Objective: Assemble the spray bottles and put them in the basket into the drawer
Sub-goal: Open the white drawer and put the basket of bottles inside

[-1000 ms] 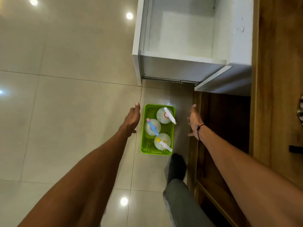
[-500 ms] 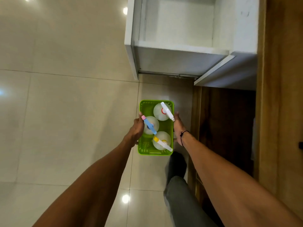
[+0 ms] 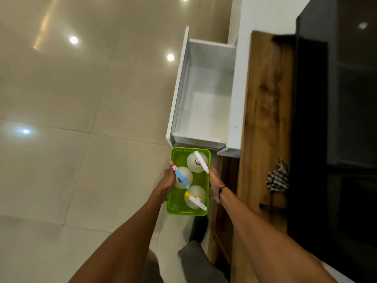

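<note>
Glossy beige floor tiles [image 3: 81,111] fill the left of the view, with ceiling lights mirrored in them. The left hand [image 3: 166,183] has its grip closed on the left long wall of the green plastic basket [image 3: 179,209], thumb over the rim. The basket is held in the air between both hands, just below the near end of the open drawer, its far edge close to the drawer's front corner; whether the two touch cannot be told.

Three clear spray bottles stand upright in the basket, seen from above. The bottle with the blue and pink spray head [image 3: 181,177] stands against the left wall, next to the left thumb. The bottle with the white and yellow spray head [image 3: 195,198] stands nearest the person. The bottle with the white spray head and a red ring at its neck [image 3: 197,161] stands in the far right corner, its nozzle reaching over the right rim.

The right hand [image 3: 214,183], a black cord at its wrist, has its grip closed on the right long wall of the basket. Beyond, the white drawer [image 3: 204,94] stands pulled out, its pale floor bare. Right of it runs a wooden desk [image 3: 265,119], on which a striped cloth [image 3: 278,177] lies, next to a dark glossy panel [image 3: 336,119].
</note>
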The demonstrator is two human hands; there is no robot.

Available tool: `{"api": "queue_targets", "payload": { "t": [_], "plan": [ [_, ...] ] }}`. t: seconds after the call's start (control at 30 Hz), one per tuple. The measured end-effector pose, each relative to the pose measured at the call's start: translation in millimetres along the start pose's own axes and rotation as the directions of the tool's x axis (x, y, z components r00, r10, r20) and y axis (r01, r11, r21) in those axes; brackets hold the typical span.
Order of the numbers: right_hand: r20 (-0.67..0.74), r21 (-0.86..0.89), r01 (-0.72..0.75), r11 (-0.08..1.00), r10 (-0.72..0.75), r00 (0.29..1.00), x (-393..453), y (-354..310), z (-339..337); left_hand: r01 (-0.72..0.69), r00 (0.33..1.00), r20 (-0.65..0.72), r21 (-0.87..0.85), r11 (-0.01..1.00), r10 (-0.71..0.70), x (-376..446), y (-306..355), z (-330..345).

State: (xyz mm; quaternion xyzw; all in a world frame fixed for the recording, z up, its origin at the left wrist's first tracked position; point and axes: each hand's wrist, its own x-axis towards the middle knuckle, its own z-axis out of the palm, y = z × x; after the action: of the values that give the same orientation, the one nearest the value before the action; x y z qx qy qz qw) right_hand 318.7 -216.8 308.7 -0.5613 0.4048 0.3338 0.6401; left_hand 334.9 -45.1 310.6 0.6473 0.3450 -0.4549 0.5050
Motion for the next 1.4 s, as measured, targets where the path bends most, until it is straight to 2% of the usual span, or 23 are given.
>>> {"api": "queue_targets", "payload": {
  "t": [0.17,0.33,0.53,0.7,0.97,1.13,1.4],
  "plan": [
    [-0.031,0.004,-0.003,1.000,0.003,1.000,-62,-86,-2,-0.075,0.997,-0.044,-0.164,0.984,0.069,-65,80,-5],
    [-0.031,0.035,0.046,0.998,-0.045,0.998,-64,-162,-6,-0.150,0.989,0.016,-0.041,0.988,0.150,-87,156,-15],
    [-0.089,0.037,0.000,0.999,0.003,0.996,-5,-240,-22,-0.155,0.985,0.089,0.068,0.986,0.149,-29,254,-17],
    [-0.131,0.053,-0.063,0.997,0.069,0.989,73,-287,-35,-0.151,0.978,0.148,0.013,0.988,0.148,55,310,-5],
    [-0.166,0.109,-0.066,0.992,0.084,0.983,195,-311,-40,-0.139,0.979,0.143,-0.041,0.989,0.143,188,338,8],
    [-0.208,0.143,-0.059,0.988,0.088,0.974,253,-297,-51,-0.070,0.989,0.119,-0.123,0.990,0.085,253,333,23],
    [-0.192,0.162,-0.105,0.981,0.135,0.972,319,-276,-60,0.028,0.992,0.125,-0.229,0.973,0.001,324,311,37]
  ]
}}
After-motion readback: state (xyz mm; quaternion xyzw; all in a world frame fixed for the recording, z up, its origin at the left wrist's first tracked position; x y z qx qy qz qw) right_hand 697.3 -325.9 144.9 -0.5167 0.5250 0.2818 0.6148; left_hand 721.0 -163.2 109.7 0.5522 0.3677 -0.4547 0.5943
